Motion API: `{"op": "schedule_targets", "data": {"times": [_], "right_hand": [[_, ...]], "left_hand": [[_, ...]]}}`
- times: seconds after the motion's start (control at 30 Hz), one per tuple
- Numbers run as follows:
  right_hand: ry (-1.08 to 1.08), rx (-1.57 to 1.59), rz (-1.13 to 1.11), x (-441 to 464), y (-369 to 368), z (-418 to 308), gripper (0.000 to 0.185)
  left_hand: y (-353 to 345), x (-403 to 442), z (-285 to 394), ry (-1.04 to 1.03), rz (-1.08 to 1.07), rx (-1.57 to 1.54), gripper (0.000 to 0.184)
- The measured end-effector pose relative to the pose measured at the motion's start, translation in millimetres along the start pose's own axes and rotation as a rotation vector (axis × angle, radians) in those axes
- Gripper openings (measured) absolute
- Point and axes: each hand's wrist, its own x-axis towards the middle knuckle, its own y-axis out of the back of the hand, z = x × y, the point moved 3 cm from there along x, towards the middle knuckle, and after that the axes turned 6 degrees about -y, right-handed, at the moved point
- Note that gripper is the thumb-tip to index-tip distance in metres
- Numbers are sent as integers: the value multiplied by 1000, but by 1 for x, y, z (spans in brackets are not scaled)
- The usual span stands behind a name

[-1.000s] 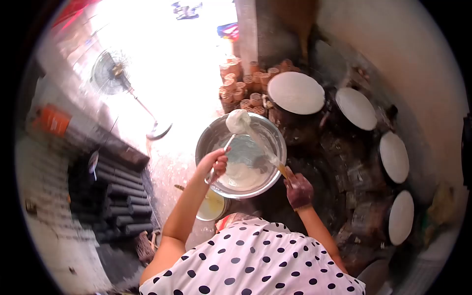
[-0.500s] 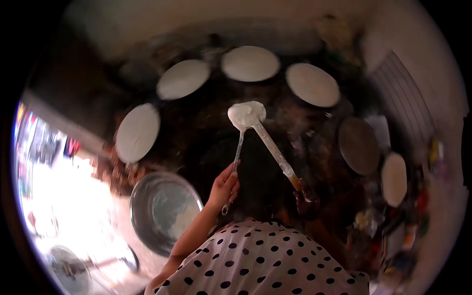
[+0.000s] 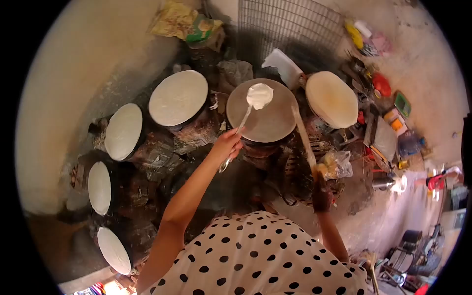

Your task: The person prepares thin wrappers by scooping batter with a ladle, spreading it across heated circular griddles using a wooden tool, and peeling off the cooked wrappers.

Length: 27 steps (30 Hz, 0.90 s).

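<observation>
My left hand (image 3: 227, 146) is closed around the thin handle of a metal ladle (image 3: 244, 119). White batter (image 3: 259, 96) fills the ladle's bowl, which is above a bare, grey-brown round griddle (image 3: 278, 118). On the right, my right hand (image 3: 322, 196), in a dark glove, grips a long wooden spatula (image 3: 305, 138). The spatula's pale upper end is at the griddle's right edge; I cannot tell whether it touches. A pale yellowish round sheet covers the griddle (image 3: 333, 98) to the right. Left of the bare griddle, another griddle (image 3: 179, 97) carries a white sheet.
More white-covered griddles (image 3: 124, 132) curve down the left side. A white board (image 3: 283, 68) leans behind the bare griddle, near a wire grid (image 3: 290, 27). A plastic bag (image 3: 337, 164) lies beside my right hand. Bottles and a kettle (image 3: 381, 183) stand farther right.
My view has turned right toward the bare griddle. The ladle and spatula, earlier together at the batter, are now apart. The ladle has come over the griddle, the spatula to its right edge.
</observation>
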Motion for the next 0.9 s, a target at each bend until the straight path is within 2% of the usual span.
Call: {"op": "schedule_targets", "data": {"times": [0.03,0.07,0.1,0.13,0.17,0.23,0.27,0.4,0.47,0.57,0.6,0.63,0.7,0.73,0.77,0.8,0.83,0.87,0.9], "right_hand": [[44,-85,65,28,9,10,45],[6,-91,27,57,29,10,45],[-113,34,-98,108,30,16,45],[-224,178,-176,121,23,14,44],[-250,177,-160,124,12,12,44],[-140,26,-135,116,-23,-1,44],[-180,32,-168,98,-20,5,43],[-318,164,-107,92,-53,-18,44],[-431,181,-150,89,-62,-34,43],[-573,372,-233,75,-75,-60,42],[-499,301,-183,67,-68,-79,43],[-509,290,-169,62,-89,-87,43],[-533,724,371,56,-139,-99,44],[-528,522,294,76,-122,-110,44],[-531,517,307,96,-124,-134,44],[-708,442,59,126,-128,-157,43],[-875,362,-196,141,-135,-170,42],[-879,361,-197,142,-156,-166,42],[-846,667,-42,138,-190,-154,42]], "left_hand": [[-16,44,-9,78,-19,-95,38],[-32,82,-8,191,-4,-171,33],[-47,148,-17,245,-26,-179,33],[-54,174,-30,294,-51,-164,31],[-56,185,-39,334,-73,-147,29],[-50,192,-52,308,-117,-78,30],[-60,176,-41,283,-131,-30,30],[-45,213,-58,266,-186,207,31],[-34,227,-62,97,-180,515,34],[-21,235,-47,79,-228,639,38],[-8,244,-54,77,-248,641,38],[5,257,-62,-107,-243,840,38],[20,265,-67,-299,-239,1028,39],[6,264,-55,-509,-173,1144,40],[10,261,-49,-729,-105,1254,40],[14,259,-43,-731,-111,1249,40],[18,257,-32,-578,-138,1296,41],[25,253,-22,-422,-165,1341,43],[37,247,-10,-419,-173,1345,43]]}}
